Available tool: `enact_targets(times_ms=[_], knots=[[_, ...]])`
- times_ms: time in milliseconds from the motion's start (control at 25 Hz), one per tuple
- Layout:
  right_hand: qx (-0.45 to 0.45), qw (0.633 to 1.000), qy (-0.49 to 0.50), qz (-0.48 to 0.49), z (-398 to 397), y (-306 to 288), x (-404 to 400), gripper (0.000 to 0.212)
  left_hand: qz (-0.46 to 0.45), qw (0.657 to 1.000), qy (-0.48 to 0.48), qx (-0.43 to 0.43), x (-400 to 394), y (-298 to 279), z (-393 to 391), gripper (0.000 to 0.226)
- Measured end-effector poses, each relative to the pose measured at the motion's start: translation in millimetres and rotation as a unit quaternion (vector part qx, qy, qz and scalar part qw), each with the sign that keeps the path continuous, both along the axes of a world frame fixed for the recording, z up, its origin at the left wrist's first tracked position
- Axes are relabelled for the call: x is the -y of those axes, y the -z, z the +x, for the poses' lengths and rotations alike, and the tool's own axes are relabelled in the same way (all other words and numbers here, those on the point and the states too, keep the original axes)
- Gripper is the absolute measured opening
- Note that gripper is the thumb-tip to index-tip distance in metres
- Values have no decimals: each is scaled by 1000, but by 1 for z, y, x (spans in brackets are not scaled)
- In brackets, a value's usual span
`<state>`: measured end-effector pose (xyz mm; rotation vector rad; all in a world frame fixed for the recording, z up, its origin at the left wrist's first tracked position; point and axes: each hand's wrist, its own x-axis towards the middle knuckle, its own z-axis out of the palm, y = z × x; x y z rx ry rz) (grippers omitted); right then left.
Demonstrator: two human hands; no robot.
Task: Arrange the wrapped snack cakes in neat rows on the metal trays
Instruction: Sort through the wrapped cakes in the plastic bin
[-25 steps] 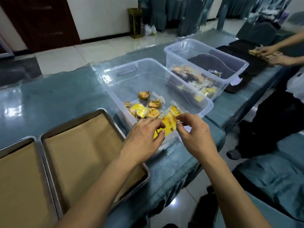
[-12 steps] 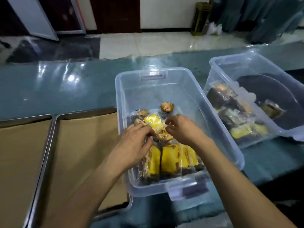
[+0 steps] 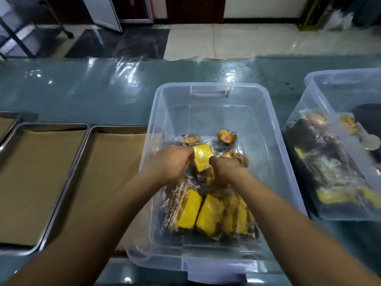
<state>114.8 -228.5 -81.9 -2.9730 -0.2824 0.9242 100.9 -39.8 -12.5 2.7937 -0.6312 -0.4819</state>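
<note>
Clear bin on teal table — landmark. Two paper-lined trays lie just left of bin, no cakes on them. Inside bin: left hand and right hand both curled around one yellow cake, long axis running away from the person. Left hand nearer the trays — likely carrier. Tiled floor beyond bin.

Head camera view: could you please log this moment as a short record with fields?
left hand: gripping yellow wrapped snack cake inside clear plastic bin
right hand: on the same cake, opposite side
other cakes: yellow wrapped pile at the bin's near end
paper-lined metal trays: left of bin, no cakes yet
second clear plastic bin: right, holding more snacks
</note>
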Motion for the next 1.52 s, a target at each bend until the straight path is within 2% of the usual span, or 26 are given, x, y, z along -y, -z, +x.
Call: enact_targets(times_ms=[160, 280, 360, 520, 600, 720, 840, 960, 1080, 1120, 1200, 1280, 1320, 1400, 1520], knots=[[89, 990, 97, -47, 25, 1, 23, 41, 115, 993, 35, 5, 31, 23, 61, 53], [101, 987, 95, -85, 35, 19, 34, 43, 222, 973, 65, -11, 53, 52, 87, 78], [90, 989, 87, -75, 38, 33, 36, 45, 277, 958, 68, -24, 54, 69, 94, 85], [6, 983, 178, 42, 45, 38, 37, 43, 252, 966, 19, -55, 45, 90, 99, 86], [-8, 976, 209, 59, 49, 35, 38, 38, 241, 970, 3, -38, 45, 97, 100, 82], [66, 983, 170, 12, 59, 30, 36, 31, 240, 970, -18, -37, 46, 103, 102, 81], [181, 978, 108, -7, 81, 25, 32, 49, 240, 970, -34, -24, 47, 92, 105, 66], [136, 983, 114, -34, 97, 29, 27, 58, 246, 968, -22, 42, 50, 69, 105, 44], [130, 983, 100, -88, 91, 44, 27, 53, 210, 971, 36, 106, 51, 43, 101, 42], [146, 979, 106, -91, 89, 47, 28, 51, 180, 978, 57, 83, 52, 36, 98, 44], [168, 975, 114, -85, 89, 51, 30, 50, 107, 990, 88, -26, 59, 27, 88, 62], [153, 980, 117, -51, 92, 52, 32, 46, 98, 982, 108, -120, 71, 31, 80, 93], [138, 982, 128, -16, 93, 50, 34, 43, 121, 974, 118, -151, 78, 35, 75, 101], [125, 980, 147, 48, 95, 49, 40, 36, 184, 958, 127, -181, 91, 47, 69, 92], [149, 971, 170, 80, 98, 31, 46, 34, 237, 942, 160, -175, 107, 61, 63, 83]])
